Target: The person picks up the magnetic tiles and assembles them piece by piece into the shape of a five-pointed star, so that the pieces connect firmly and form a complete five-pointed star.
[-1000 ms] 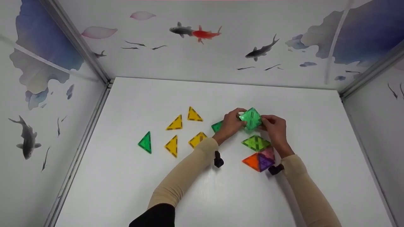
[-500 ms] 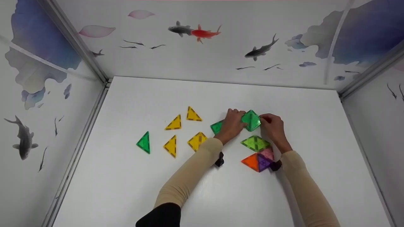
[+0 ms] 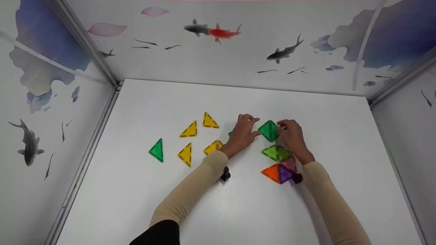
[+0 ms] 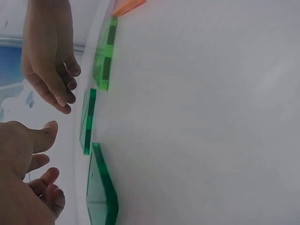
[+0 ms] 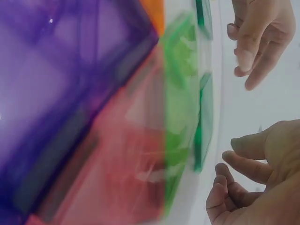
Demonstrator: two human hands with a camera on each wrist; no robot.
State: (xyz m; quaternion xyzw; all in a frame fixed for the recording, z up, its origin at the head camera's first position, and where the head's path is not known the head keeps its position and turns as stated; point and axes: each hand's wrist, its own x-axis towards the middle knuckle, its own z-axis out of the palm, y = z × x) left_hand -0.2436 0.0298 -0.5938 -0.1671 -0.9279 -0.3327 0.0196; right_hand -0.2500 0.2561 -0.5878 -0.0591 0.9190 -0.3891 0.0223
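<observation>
Two green triangle magnetic tiles, side by side as a diamond [image 3: 269, 130], lie on the white table at the back right. My left hand [image 3: 242, 132] hovers just left of the diamond, thumb and fingers spread, holding nothing. To its right is my right hand [image 3: 292, 135], its fingers loosely bent. In the left wrist view a gap shows between the right hand [image 4: 49, 58] and the tiles. Another green tile [image 4: 99, 199] lies mostly hidden behind the left hand in the head view. In front of the diamond lies a lime green pair [image 3: 276, 153].
Orange [image 3: 271, 173], purple [image 3: 285, 173] and pink [image 3: 289, 164] tiles lie joined near the right forearm. Several yellow tiles [image 3: 185, 154] are spread left of the left hand, with a lone green triangle [image 3: 157, 150] farther left. Printed walls [image 3: 218, 64] enclose the table.
The green diamond, held up between both hands, has come down onto the table. Both hands have let go of it, and the left hand has drawn back to the left.
</observation>
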